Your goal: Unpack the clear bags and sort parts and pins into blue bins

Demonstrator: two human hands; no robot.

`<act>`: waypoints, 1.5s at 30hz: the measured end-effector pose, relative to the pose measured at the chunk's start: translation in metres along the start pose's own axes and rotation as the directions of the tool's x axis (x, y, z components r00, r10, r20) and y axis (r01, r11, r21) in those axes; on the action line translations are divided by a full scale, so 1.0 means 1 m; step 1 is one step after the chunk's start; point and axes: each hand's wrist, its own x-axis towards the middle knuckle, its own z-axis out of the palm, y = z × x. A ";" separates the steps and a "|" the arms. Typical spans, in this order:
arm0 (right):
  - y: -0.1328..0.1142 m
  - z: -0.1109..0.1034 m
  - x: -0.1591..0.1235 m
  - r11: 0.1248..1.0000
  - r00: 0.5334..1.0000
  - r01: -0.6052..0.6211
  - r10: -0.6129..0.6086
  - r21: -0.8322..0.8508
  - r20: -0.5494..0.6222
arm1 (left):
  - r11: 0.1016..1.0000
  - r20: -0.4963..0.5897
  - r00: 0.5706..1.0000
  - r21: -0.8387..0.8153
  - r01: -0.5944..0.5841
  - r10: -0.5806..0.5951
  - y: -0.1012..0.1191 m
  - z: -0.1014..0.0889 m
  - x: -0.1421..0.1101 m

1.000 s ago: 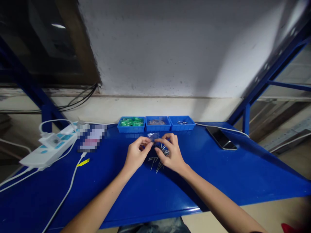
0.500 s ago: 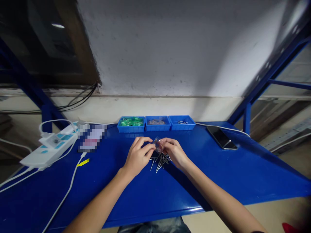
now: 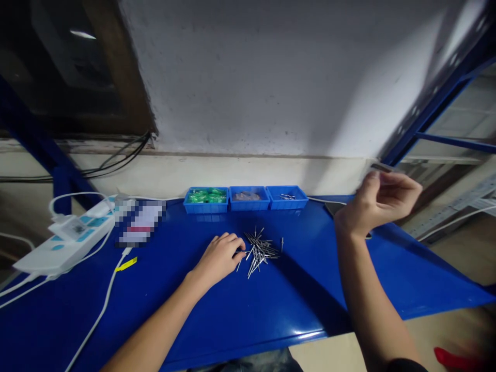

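A loose pile of silver blind rivets (image 3: 262, 252) with thin pins lies on the blue table (image 3: 217, 320), and a single one stands apart to its right. My left hand (image 3: 220, 257) rests at the pile's left edge, thumb and forefinger closed around the thin pin of a rivet. Raised high on the right, my right hand (image 3: 382, 199) is closed, its fingertips pinching a small clear plastic bag (image 3: 382, 167). Motion blurs the bag, and what is inside it is hard to make out.
Along the wall stand three blue bins: one with green packets (image 3: 206, 201), one with clear bags (image 3: 249, 198), one with a few rivets (image 3: 287, 198). A white power strip (image 3: 73, 232), a charging phone (image 3: 141, 222) and cables occupy the left. Behind my right forearm lies a dark phone (image 3: 332, 208).
My right hand has moved up and far right with the clear bag, away from my left hand. My left hand has let go of the bag and dropped to the rivet pile.
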 end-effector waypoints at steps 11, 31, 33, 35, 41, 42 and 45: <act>0.015 0.055 0.001 0.788 0.981 0.185 -0.181 -0.588 0.066 | 0.989 0.027 0.991 0.075 0.126 -0.128 -0.018 -0.005 -0.001; -0.008 0.074 -0.063 0.894 0.792 0.447 -0.382 -0.028 0.477 | 0.990 -0.248 0.966 -0.139 0.036 -0.070 -0.017 -0.002 0.005; -0.007 0.073 -0.062 0.896 0.799 0.441 -0.370 -0.044 0.473 | 0.983 -0.260 0.962 -0.179 0.035 -0.081 -0.015 0.000 0.005; -0.008 0.072 -0.062 0.901 0.807 0.431 -0.358 -0.055 0.469 | 0.975 -0.294 0.951 -0.222 0.026 -0.092 -0.014 0.001 0.005; -0.013 0.071 -0.063 0.914 0.814 0.406 -0.350 -0.023 0.463 | 0.981 -0.344 0.934 -0.192 0.028 -0.094 -0.011 -0.002 0.005; -0.013 0.071 -0.064 0.916 0.818 0.400 -0.349 -0.017 0.457 | 0.981 -0.348 0.932 -0.188 0.037 -0.102 -0.011 -0.003 0.004; -0.013 0.069 -0.064 0.914 0.826 0.405 -0.359 -0.016 0.435 | 0.980 -0.344 0.931 -0.192 0.052 -0.117 -0.012 -0.004 0.004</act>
